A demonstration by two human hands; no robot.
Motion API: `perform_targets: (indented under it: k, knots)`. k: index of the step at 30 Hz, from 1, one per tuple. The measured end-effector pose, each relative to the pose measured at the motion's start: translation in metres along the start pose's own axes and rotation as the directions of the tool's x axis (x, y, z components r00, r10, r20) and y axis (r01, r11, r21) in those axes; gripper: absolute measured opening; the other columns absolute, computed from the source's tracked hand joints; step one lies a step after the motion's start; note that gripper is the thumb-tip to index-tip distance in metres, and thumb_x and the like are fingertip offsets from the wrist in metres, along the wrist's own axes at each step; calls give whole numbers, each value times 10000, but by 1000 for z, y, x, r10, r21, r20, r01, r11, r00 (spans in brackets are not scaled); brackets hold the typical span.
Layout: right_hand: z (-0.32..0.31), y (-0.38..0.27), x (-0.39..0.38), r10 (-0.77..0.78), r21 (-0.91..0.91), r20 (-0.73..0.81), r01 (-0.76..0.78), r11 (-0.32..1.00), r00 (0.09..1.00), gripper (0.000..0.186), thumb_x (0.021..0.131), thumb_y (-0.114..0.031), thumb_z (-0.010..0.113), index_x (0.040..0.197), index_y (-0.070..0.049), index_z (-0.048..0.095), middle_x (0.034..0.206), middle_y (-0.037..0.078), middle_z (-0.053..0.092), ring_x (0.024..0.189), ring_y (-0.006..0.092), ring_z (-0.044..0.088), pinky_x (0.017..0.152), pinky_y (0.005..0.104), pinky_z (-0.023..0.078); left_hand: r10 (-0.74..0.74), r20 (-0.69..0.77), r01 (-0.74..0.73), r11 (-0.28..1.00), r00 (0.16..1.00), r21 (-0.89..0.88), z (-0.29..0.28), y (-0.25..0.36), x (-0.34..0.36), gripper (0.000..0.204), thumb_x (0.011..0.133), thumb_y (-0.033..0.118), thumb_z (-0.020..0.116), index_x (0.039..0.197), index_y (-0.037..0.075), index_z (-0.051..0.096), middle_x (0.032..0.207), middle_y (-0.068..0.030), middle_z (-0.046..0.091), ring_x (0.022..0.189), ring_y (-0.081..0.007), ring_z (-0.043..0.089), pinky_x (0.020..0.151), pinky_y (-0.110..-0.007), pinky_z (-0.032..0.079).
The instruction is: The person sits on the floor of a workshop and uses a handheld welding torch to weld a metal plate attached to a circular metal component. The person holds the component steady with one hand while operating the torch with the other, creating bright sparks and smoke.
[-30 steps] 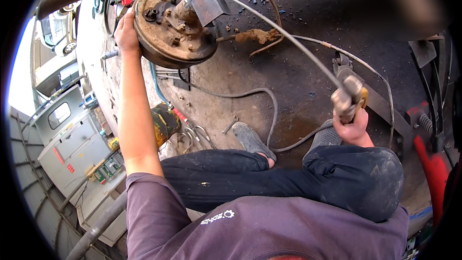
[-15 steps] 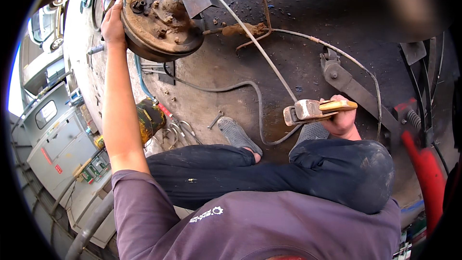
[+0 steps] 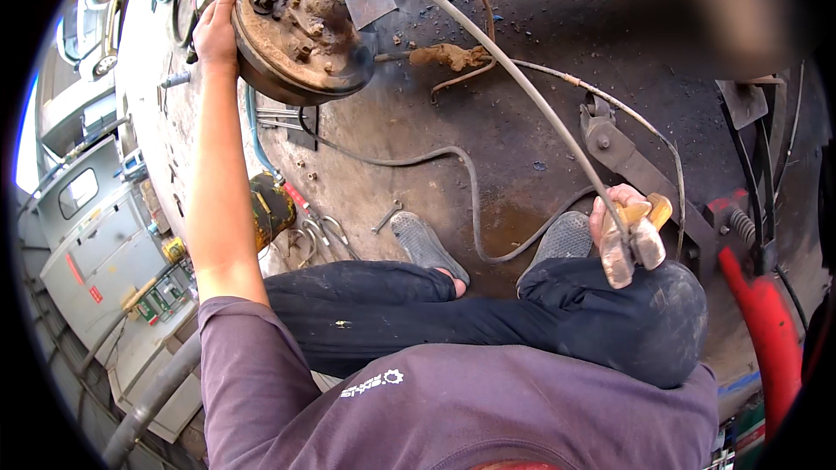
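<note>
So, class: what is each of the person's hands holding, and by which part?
The left hand grips the rusty brake drum by its rim. The right hand holds a yellow-handled tool by its handle end.

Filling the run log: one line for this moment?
left hand: on brake hub rim | right hand: holds tool at knee

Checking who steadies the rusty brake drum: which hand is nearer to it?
Left. The left hand grips the rim of the rusty brake drum; the right hand is far off by the knee, holding a yellow-handled tool.
</note>
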State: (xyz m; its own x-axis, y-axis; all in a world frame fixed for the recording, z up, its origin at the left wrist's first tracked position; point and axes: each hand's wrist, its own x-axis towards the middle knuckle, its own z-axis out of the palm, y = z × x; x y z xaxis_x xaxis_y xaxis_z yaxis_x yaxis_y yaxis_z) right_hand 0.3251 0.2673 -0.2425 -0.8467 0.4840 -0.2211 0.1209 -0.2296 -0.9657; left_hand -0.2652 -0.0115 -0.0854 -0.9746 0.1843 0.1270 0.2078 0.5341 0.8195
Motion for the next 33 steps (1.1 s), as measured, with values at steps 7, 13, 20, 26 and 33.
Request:
perform_targets:
  k: [7, 13, 20, 26, 33]
  knots:
    - [3, -20, 8, -98, -41, 2, 98, 994, 995, 222, 774, 82, 703, 940, -8, 588, 776, 18, 577, 665, 104, 544, 600, 283, 469, -23, 22, 22, 1000, 1000, 16, 17, -3, -1, 385, 988, 292, 706, 1191, -33, 748, 1092, -57, 748, 989, -131, 653, 918, -261, 496]
    - [8, -11, 2, 156, 64, -70, -151, 986, 985, 205, 793, 52, 703, 936, -14, 571, 776, 7, 587, 674, 90, 548, 625, 281, 475, -53, 23, 54, 998, 998, -29, 9, -2, -1, 361, 993, 265, 704, 1191, -35, 745, 1113, -61, 744, 1012, -130, 649, 933, -258, 493]
    - [15, -14, 9, 164, -24, -99, -167, 986, 981, 262, 798, 38, 713, 1017, 4, 572, 772, 6, 592, 673, 88, 548, 627, 286, 477, -28, 65, 33, 997, 997, -66, -1, -18, 11, 369, 994, 263, 703, 1207, -36, 736, 1134, -64, 738, 1027, -135, 647, 943, -259, 490]
    - [11, -11, 12, 157, -86, -96, -165, 983, 983, 334, 794, 20, 719, 1100, 21, 585, 786, 12, 601, 689, 84, 541, 641, 275, 468, -43, 75, 50, 995, 996, -84, 1, -18, 10, 373, 1000, 238, 682, 1237, -48, 719, 1200, -88, 730, 1082, -148, 650, 981, -273, 488]
    - [12, -13, 13, 175, -87, -92, -183, 979, 980, 331, 792, 20, 715, 1100, 22, 595, 787, 14, 601, 693, 84, 545, 640, 280, 472, -31, 59, 35, 998, 998, -57, 7, -3, -1, 357, 1009, 213, 657, 1242, -52, 715, 1218, -92, 727, 1106, -153, 649, 997, -272, 483]
